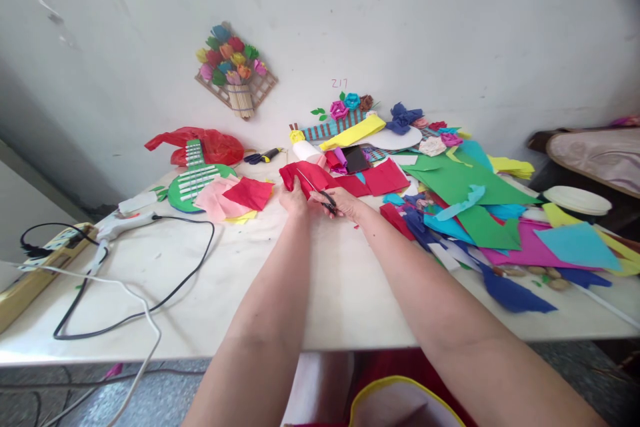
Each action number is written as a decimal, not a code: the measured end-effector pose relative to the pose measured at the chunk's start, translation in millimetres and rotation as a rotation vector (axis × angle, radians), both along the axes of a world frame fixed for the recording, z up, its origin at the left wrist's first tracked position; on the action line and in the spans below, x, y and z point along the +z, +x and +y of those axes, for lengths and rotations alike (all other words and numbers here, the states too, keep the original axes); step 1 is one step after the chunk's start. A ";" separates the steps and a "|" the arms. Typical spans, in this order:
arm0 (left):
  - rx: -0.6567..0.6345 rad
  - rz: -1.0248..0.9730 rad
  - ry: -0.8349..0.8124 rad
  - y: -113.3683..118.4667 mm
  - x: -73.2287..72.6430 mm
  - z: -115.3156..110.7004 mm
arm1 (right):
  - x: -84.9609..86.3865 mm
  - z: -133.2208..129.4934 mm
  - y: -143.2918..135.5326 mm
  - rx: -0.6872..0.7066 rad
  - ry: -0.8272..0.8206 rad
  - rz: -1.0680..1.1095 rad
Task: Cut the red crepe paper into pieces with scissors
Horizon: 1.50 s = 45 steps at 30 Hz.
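My left hand (294,199) is closed on a piece of red crepe paper (294,175), which it holds up above the table. In my right hand (343,203) is a pair of scissors (328,200) with black handles, its blades lying across the red paper and pointing up to the left. More red paper (385,177) lies just beyond my right hand. Left of my left hand, cut pieces of pink paper (213,199) and red paper (249,193) rest on a green guitar-shaped craft (193,177).
A glue gun (123,227) with a black cord and a power strip (45,267) sit at the left. Coloured paper sheets (480,180) pile up at the right, beside a white bowl (577,200). A paper flower basket (235,73) hangs on the wall.
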State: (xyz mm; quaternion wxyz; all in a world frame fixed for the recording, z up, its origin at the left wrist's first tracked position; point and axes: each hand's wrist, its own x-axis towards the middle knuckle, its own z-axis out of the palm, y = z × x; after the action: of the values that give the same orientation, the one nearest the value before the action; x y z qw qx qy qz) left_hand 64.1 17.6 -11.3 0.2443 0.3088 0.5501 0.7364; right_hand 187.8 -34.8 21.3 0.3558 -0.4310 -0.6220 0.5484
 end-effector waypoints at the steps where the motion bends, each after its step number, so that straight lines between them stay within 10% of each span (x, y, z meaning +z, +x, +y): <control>1: 0.000 -0.007 0.001 0.1 -0.1 0.2 | 0.7 -0.6 -0.2 -0.002 -0.007 0.002; 45: -0.055 -0.105 0.034 -1.7 -3.3 5.2 | 4.1 -2.8 0.5 -0.005 -0.027 0.039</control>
State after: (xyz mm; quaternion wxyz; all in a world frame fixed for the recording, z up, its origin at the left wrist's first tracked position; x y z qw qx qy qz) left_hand 62.4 22.8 -14.5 0.2877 0.2886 0.5152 0.7540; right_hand 188.3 -37.6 25.4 0.3635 -0.4262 -0.6065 0.5642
